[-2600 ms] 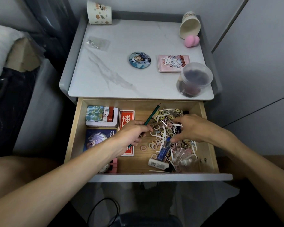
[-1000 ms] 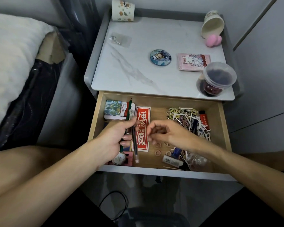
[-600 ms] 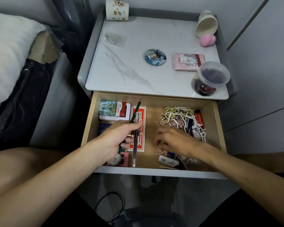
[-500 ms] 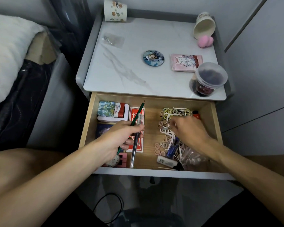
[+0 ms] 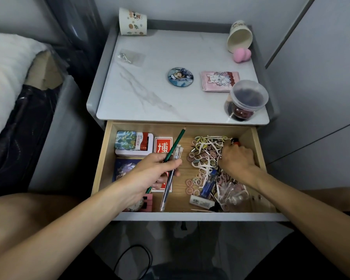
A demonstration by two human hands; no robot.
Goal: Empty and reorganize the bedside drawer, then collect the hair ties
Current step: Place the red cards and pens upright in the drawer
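a: any writing you can read?
b: only on the red rectangular card [image 5: 163,144] lying flat in the open wooden drawer [image 5: 101,158]: one big white chinese character, the rest hidden under the left hand [image 5: 150,174]. the red label on the white tin [image 5: 143,142] beside it is too small to read
a: what is that hand holding?
b: its fingers are wrapped round two things, one green wooden pencil [image 5: 176,142] and one clear plastic pen [image 5: 169,186]
a: and the hair ties?
b: the small pastel elastic hair ties [image 5: 198,180] are heaped in the drawer's right half, too many to count. the right hand [image 5: 235,158] sits knuckles-up on the heap, fingers curled under; i cannot tell whether it has hold of any
a: on top?
b: on the white marble-look nightstand top [image 5: 150,93]: two printed paper cups [image 5: 132,22], one on end and one on its side, one pink sponge [image 5: 241,54], one round badge [image 5: 180,76], one pink cartoon-cat packet [image 5: 218,80] and one lidded clear tub [image 5: 249,98]
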